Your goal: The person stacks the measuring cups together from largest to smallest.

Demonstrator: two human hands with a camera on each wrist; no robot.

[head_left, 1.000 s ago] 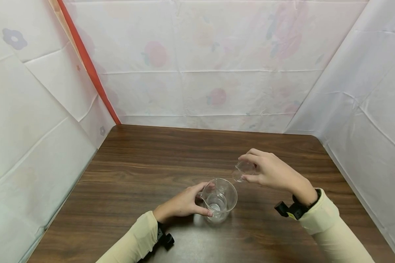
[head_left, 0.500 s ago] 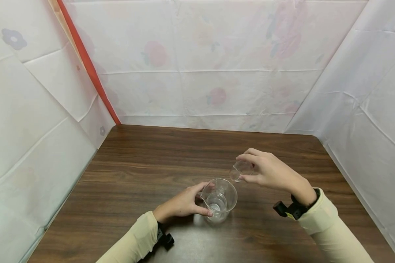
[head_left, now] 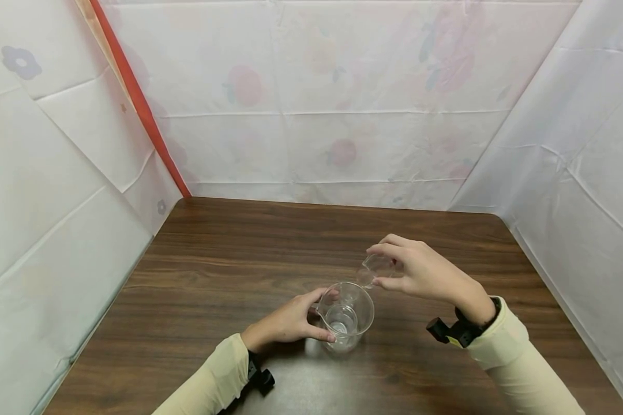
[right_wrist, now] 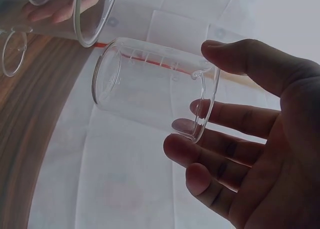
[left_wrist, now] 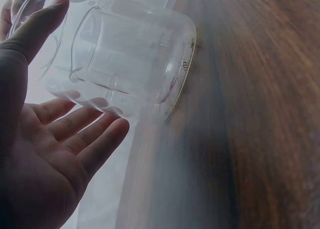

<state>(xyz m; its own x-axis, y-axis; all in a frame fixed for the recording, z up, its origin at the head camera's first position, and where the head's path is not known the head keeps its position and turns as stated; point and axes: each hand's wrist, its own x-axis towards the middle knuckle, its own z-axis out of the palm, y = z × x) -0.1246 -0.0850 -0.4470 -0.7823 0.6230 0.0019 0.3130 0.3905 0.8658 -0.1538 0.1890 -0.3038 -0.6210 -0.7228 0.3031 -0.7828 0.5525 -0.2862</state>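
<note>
A large glass beaker (head_left: 362, 316) stands upright on the table, with a smaller glass beaker (head_left: 341, 319) inside it. My left hand (head_left: 289, 320) grips the large beaker, thumb on the near side and fingers along the far side. In the left wrist view, white markings show on the large beaker's wall (left_wrist: 167, 41). Just beyond its right rim, my right hand (head_left: 420, 270) holds a small glass beaker (right_wrist: 155, 86) off the table. The thumb and fingers pinch that one near its spouted rim, and its base points away from the palm. Both beakers' clear glass makes contents hard to tell.
Dark wood-grain table (head_left: 228, 248) lies under the hands. White patterned sheets (head_left: 301, 132) enclose the back and both sides, with a red strip (head_left: 140, 104) at the back left corner. Each wrist carries a black camera mount (head_left: 454, 333).
My right hand has drifted left with the small beaker, bringing it closer to the large beaker's rim. The left hand and large beaker have stayed in place.
</note>
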